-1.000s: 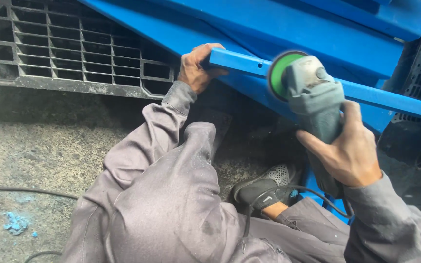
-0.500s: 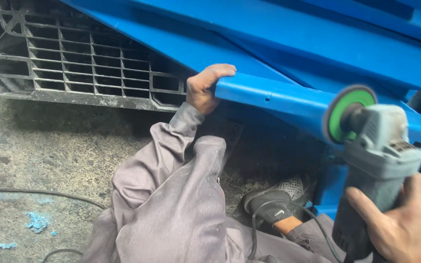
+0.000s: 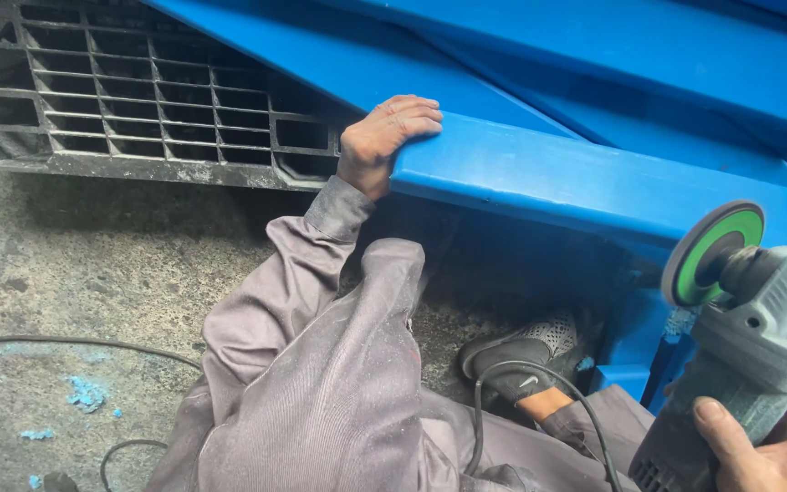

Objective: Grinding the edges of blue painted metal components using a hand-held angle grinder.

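Note:
My left hand [image 3: 384, 137] grips the end of a blue painted metal beam [image 3: 594, 187], fingers hooked over its top edge. My right hand [image 3: 762, 446] sits at the bottom right corner and holds a grey angle grinder [image 3: 753, 337] by its body. The grinder's green-backed disc [image 3: 710, 252] faces left and hangs just below the beam, apart from it. My grey sleeves and trouser leg [image 3: 321, 364] fill the lower middle. My black shoe [image 3: 526, 351] rests on the ground under the beam.
A black plastic grid pallet [image 3: 138, 100] lies at the upper left. More blue metal framework [image 3: 594, 46] spans the top. The grinder's black cable [image 3: 539, 383] loops over my leg, and another cable [image 3: 66, 344] runs across the dusty concrete floor, flecked with blue paint dust [image 3: 84, 394].
The grinder has come off the beam and dropped down to the right, away from my left hand. My left hand keeps its hold on the beam's end.

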